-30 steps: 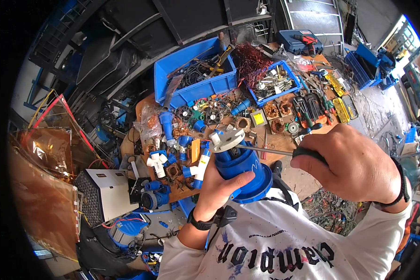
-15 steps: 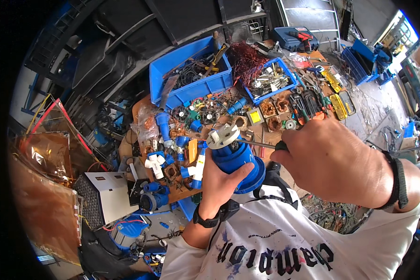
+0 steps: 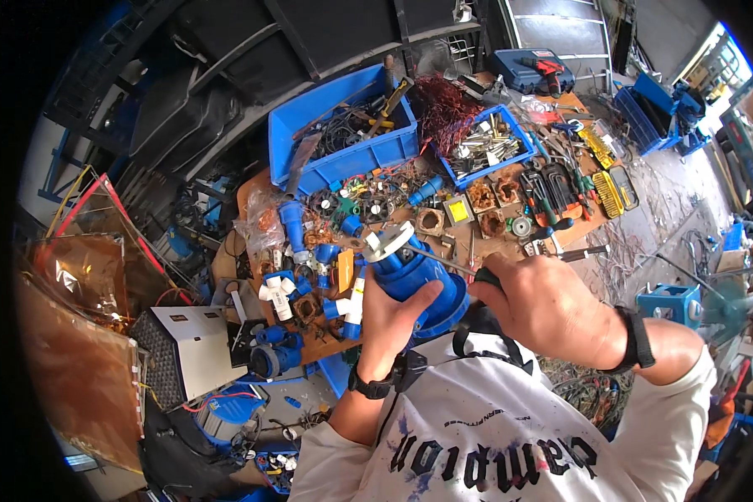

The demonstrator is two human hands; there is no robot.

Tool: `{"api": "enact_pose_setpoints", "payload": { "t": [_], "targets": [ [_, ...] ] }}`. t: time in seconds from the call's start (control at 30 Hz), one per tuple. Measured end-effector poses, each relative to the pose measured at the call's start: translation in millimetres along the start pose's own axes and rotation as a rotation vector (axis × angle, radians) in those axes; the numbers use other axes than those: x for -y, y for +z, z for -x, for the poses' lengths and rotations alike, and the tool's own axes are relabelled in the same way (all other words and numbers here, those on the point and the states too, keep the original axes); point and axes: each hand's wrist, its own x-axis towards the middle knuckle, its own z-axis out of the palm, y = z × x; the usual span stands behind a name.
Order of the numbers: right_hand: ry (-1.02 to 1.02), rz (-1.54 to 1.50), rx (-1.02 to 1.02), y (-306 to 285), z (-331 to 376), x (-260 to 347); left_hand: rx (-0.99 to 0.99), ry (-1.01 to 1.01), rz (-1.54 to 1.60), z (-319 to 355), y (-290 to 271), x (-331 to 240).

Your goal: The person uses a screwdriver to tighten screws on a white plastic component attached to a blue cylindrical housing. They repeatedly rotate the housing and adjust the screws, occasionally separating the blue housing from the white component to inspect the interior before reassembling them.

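In front of my chest, my left hand [image 3: 385, 322] is wrapped around a blue cylindrical plastic connector housing [image 3: 417, 283], held tilted. A white slotted disc [image 3: 391, 243] sits at its upper end, over the blue body. My right hand [image 3: 552, 309] grips the dark handle of a screwdriver [image 3: 488, 279]. Its thin metal shaft slants up and left across the housing to the edge of the white disc; whether the tip sits in a screw or slot cannot be made out.
Behind my hands is a cluttered wooden table. On it are a large blue crate [image 3: 343, 163] of cables and tools, a small blue tray [image 3: 487, 144] of metal parts, a hammer [image 3: 584, 253], white pipe fittings [image 3: 276, 297] and yellow bit cases [image 3: 608, 191]. A pale box [image 3: 199, 351] stands at left.
My right hand has moved down and left with the screwdriver, whose shaft now slopes more steeply. The housing has shifted slightly left. The hammer that my right hand covered now shows.
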Motion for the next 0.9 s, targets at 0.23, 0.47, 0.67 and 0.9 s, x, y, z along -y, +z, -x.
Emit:
{"api": "enact_pose_setpoints", "payload": {
  "t": [0.23, 0.47, 0.67, 0.9],
  "targets": [
    [0.041, -0.194, -0.139, 35, 2, -11, 0.024, -0.012, 0.069, -9, 3, -13],
    [0.076, -0.158, -0.105, 25, 1, -18, 0.009, 0.043, -0.083, -15, 1, 7],
    [-0.071, 0.133, 0.032, -24, -10, -13, -0.005, 0.04, -0.336, -11, 2, 12],
    [-0.106, 0.163, 0.239, -38, -38, -11, 0.046, 0.07, -0.284, -12, -4, 26]
  ]
}}
